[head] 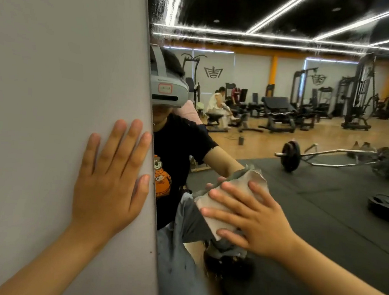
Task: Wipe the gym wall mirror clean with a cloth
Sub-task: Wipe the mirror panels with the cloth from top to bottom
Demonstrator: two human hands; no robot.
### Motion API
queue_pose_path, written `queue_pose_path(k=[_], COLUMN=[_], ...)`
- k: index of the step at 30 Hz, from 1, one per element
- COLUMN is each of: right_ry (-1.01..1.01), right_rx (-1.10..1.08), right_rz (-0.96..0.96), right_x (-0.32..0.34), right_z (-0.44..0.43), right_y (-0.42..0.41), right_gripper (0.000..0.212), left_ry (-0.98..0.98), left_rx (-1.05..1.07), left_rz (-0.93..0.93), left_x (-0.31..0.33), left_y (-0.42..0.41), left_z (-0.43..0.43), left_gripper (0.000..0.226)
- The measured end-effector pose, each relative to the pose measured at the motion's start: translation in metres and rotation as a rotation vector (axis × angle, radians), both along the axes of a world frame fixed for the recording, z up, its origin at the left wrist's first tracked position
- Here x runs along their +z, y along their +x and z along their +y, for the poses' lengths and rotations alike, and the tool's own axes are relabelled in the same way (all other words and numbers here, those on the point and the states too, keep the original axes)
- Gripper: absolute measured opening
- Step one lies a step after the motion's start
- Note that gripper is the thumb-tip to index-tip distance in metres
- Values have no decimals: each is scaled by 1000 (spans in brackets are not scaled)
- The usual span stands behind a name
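The mirror (313, 206) fills the right side, its upper part streaked and wet. To its left stands a grey wall (54, 62), meeting it at a slanting edge. Our left hand (111, 182) lies flat on the wall beside that edge, fingers straight and holding nothing. Our right hand (252, 224) presses the cloth (243, 177) against the lower glass, fingers spread and straight over it.
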State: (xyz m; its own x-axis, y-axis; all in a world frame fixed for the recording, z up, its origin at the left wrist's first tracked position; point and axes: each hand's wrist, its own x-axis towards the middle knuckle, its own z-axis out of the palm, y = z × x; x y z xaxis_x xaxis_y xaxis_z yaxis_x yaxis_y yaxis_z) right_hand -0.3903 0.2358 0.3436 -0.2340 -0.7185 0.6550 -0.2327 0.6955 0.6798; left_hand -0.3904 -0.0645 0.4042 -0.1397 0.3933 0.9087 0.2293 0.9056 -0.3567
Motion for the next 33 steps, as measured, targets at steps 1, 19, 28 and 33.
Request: queue_pose_path(k=[1,19,28,33], right_ry=[12,-288,-178,-232], right_rx=[10,105,77,47], right_rz=[11,26,-38,-5], right_x=[15,83,-31,-50], right_z=[-1,-132,-96,-42], right_y=[-1,-1,1,-5], right_gripper=[53,55,51,53], left_ry=[3,115,109,91], left_rx=[-4,-56,-106,-111], left_rz=[4,-24,-113,-119], left_x=[0,-13,-54,-81], left_y=[0,3,14,18], left_z=[0,-34,-19,6], left_gripper=[62,63,64,73])
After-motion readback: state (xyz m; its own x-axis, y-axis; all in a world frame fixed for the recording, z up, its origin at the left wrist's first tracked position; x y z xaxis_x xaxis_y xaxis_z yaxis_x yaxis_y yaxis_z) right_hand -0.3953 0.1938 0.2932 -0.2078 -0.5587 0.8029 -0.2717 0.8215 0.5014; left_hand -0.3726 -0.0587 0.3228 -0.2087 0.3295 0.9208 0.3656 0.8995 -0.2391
